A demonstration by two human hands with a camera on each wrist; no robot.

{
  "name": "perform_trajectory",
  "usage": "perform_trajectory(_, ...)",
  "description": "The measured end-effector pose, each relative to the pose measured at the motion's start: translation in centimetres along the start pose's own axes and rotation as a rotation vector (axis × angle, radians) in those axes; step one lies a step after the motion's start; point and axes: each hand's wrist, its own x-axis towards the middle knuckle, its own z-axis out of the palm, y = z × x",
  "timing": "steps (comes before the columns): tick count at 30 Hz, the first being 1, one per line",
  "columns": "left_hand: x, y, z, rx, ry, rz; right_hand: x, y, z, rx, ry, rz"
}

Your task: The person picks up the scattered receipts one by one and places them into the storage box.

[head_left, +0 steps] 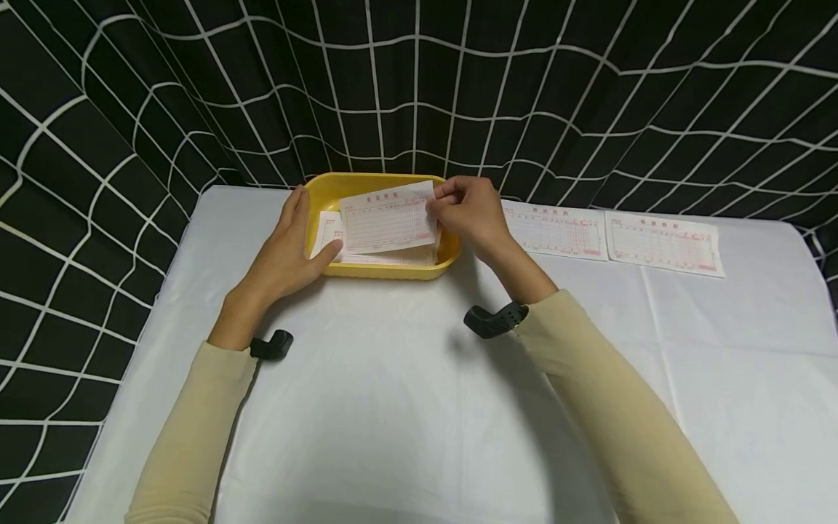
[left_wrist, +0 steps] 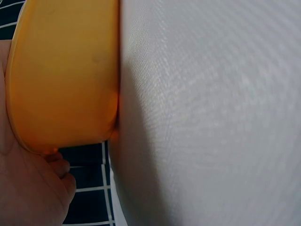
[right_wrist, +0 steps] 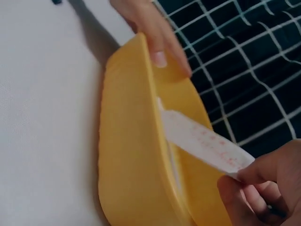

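A yellow plastic basket [head_left: 386, 271] stands at the back of the table. My left hand [head_left: 280, 251] grips its left end, the thumb reaching over the rim and the fingers along the outside; the left wrist view shows the basket's wall [left_wrist: 66, 75] beside the palm. Between thumb and fingers my right hand [head_left: 473, 212] pinches the right edge of a white receipt slip [head_left: 389, 220] with red print. That slip is tilted above the basket's inside, also seen in the right wrist view [right_wrist: 207, 141]. Beneath it, more printed paper [head_left: 327, 227] lies in the basket, partly covered.
Right of the basket, two similar printed slips, a nearer one [head_left: 556, 231] and a farther one [head_left: 664, 244], lie side by side on the white tablecloth [head_left: 380, 407]. Black curtain with a white grid [head_left: 393, 87] hangs close behind the basket and down the left side.
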Motion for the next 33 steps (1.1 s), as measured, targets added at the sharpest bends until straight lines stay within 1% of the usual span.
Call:
perform_trajectory(4,-0.1,0.0,-0.1,-0.005,-0.004,0.004,0.4,-0.5,1.5,-0.069,0.041,-0.026)
perform_trajectory(11,0.0,0.0,-0.2,-0.018,0.005,0.018,0.9,-0.8,3.2,-0.147,0.055,-0.06)
perform_trajectory(14,0.1,0.0,-0.1,-0.018,0.009,0.021,0.7,-1.0,3.4,-0.162,0.028,-0.067)
perform_trajectory(17,0.1,0.0,-0.2,-0.015,0.011,0.018,0.5,-1.4,3.4,-0.166,-0.037,-0.07)
perform_trajectory(21,0.0,-0.1,-0.3,-0.014,0.012,0.012,0.0,-2.1,2.8,-0.193,-0.129,-0.092)
perform_trajectory(24,0.0,-0.2,-0.2,-0.017,0.014,0.012,-0.6,-2.5,1.9,-0.233,-0.168,-0.116)
perform_trajectory(28,0.1,-0.3,0.1,-0.021,0.015,0.014,-1.4,-2.1,0.4,-0.243,-0.174,-0.151)
perform_trajectory(33,0.1,-0.3,0.2,-0.018,0.018,0.013,-2.2,-0.2,-2.0,-0.194,-0.138,-0.219)
